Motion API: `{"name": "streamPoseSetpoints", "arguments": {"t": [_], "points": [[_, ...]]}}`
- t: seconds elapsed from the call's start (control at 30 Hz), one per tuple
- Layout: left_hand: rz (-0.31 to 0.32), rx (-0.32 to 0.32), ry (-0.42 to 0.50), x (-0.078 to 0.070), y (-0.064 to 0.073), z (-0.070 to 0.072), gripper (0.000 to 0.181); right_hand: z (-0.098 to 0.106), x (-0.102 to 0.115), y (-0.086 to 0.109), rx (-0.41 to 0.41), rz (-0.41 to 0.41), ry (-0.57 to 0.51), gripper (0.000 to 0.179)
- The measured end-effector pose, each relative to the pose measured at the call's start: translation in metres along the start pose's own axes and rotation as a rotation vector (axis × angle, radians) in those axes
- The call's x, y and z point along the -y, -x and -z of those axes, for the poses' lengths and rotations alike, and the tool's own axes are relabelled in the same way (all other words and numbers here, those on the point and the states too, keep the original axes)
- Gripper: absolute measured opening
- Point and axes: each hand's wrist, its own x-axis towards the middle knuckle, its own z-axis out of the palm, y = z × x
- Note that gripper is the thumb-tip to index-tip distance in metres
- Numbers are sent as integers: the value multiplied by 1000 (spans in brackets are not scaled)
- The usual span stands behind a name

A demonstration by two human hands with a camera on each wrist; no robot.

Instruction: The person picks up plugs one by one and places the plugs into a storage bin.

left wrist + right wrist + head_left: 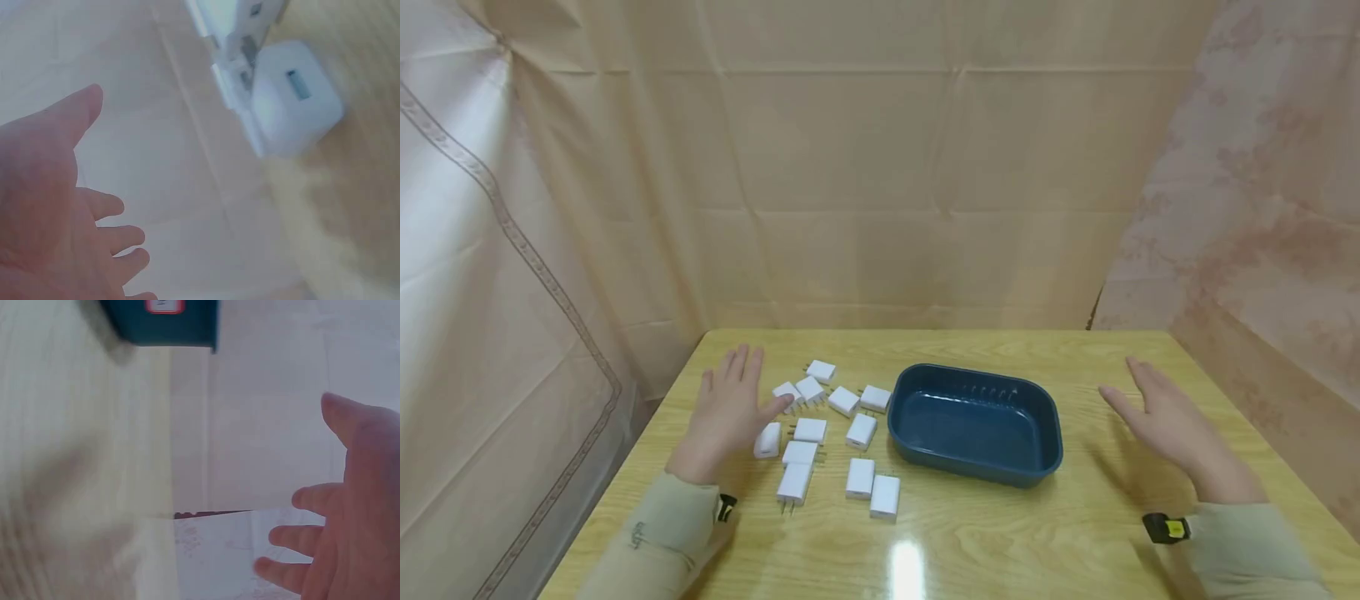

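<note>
Several white plug-in USB chargers [861, 431] with metal prongs lie scattered on the table, left of a dark blue rectangular tub [973, 477]. The left hand [727, 412] is at the left side of this group, fingers spread and holding nothing; its thumb overlaps one charger in the head view. One charger [297, 100] shows its USB port close by in the left wrist view. To the right of the tub, the right hand [1172, 417] hovers above the table with straight fingers and an empty palm. The tub's corner [169, 328] appears at the top of the right wrist view.
The wooden table [1000, 542] has a light glossy top. Beige cloth [880, 167] hangs behind its far edge, with pale curtains [490, 333] on the left and patterned cloth [1277, 208] on the right. Both wrists carry small black straps.
</note>
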Motion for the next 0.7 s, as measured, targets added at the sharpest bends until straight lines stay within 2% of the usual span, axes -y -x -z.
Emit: {"name": "streamPoseSetpoints", "arguments": {"t": [0.1, 0.33, 0.53, 0.7], "points": [[3, -26, -9, 0, 0, 8, 101, 8, 5, 1, -10, -13, -91, 87], [-6, -81, 20, -3, 1, 21, 102, 20, 18, 6, -73, -60, -196, 85], [-59, -123, 68, -13, 2, 23, 102, 18, 29, 13, -131, -40, -350, 84], [-91, -126, 103, -27, 4, 22, 102, 15, 37, 16, -138, -20, -435, 83]]}}
